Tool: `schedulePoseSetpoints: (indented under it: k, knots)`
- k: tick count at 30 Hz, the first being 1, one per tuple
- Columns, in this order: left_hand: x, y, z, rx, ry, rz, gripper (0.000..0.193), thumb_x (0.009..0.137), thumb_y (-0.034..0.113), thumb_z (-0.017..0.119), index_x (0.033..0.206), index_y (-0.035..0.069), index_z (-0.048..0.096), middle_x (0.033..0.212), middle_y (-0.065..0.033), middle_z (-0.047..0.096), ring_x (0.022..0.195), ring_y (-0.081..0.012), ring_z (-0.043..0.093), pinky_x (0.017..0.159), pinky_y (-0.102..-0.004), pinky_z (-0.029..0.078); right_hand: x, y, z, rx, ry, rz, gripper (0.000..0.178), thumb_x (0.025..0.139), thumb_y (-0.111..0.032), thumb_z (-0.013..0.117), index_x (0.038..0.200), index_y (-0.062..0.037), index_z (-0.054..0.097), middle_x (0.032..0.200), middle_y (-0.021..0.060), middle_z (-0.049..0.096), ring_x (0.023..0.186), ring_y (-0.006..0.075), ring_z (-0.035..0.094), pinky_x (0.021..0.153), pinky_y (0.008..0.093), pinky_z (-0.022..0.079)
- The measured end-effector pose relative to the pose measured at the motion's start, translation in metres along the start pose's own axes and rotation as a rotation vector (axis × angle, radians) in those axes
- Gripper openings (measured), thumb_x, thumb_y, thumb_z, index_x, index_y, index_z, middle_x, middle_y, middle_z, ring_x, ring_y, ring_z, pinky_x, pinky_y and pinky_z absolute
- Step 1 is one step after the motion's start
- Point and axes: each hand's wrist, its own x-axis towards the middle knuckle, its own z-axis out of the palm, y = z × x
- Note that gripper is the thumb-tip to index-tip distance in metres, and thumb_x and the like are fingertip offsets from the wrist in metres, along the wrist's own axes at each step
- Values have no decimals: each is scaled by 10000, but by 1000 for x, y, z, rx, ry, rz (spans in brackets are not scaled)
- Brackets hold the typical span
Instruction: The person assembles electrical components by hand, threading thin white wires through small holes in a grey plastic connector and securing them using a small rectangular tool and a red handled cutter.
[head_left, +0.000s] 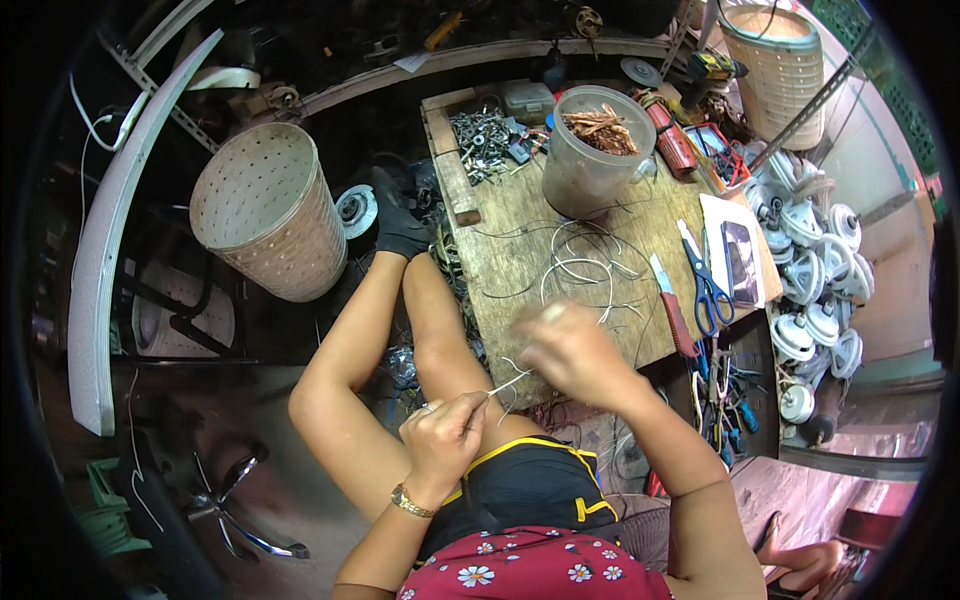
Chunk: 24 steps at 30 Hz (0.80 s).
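My left hand (443,440), with a gold watch on its wrist, is closed in a pinch above my lap. A thin white wire (508,384) sticks out of its fingers toward the table, with loose strands around it. My right hand (575,355) hovers just beyond, over the near edge of the wooden table (510,270). Motion smears its fingers, so I cannot tell whether they grip the wire. Past it lie loose loops of white and dark wire (565,265). To their right are a red-handled knife (674,315) and blue-handled scissors (709,297).
A translucent bucket (575,188) holds copper strands (600,130); metal fittings (490,140) lie left of it. A phone (740,262) rests at the table's right, near stacked white pulley-like wheels (825,260) and hanging hand tools (720,395). A perforated basket (320,235) stands left of my legs.
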Motion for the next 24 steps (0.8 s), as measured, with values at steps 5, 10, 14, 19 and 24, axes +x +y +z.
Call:
schedulePoseSetpoints:
  k: [5,10,14,19,24]
  knots:
    - [13,8,0,97,56,82,71,714,78,697,757,86,641,601,-59,598,493,-208,553,479,-314,432,-2,-16,29,565,-148,202,134,807,-128,619,834,3,628,698,174,620,604,299,608,574,355,468]
    - [17,10,14,69,122,85,75,720,83,696,747,92,627,617,-55,596,496,-212,548,471,-322,419,-15,-6,33,706,-154,371,157,845,-123,603,828,33,601,682,120,611,612,177,565,609,300,458]
    - [20,25,16,86,34,127,65,732,99,695,736,90,630,577,-58,569,487,-217,541,463,-325,409,-18,-11,32,1062,14,549,168,896,-130,549,829,21,582,721,68,603,673,125,551,640,281,453]
    - [-8,40,26,-68,-117,116,42,743,100,684,774,84,662,546,-74,555,483,-234,550,461,-320,422,-1,30,23,1674,417,731,182,946,-216,488,838,-72,512,685,13,505,570,82,457,479,189,355]
    - [-10,22,26,-460,-156,-290,40,775,40,653,806,15,655,661,-133,642,575,-210,652,537,-276,485,7,61,-4,1658,394,771,211,925,-270,526,821,-93,479,611,-53,367,476,55,304,412,194,261]
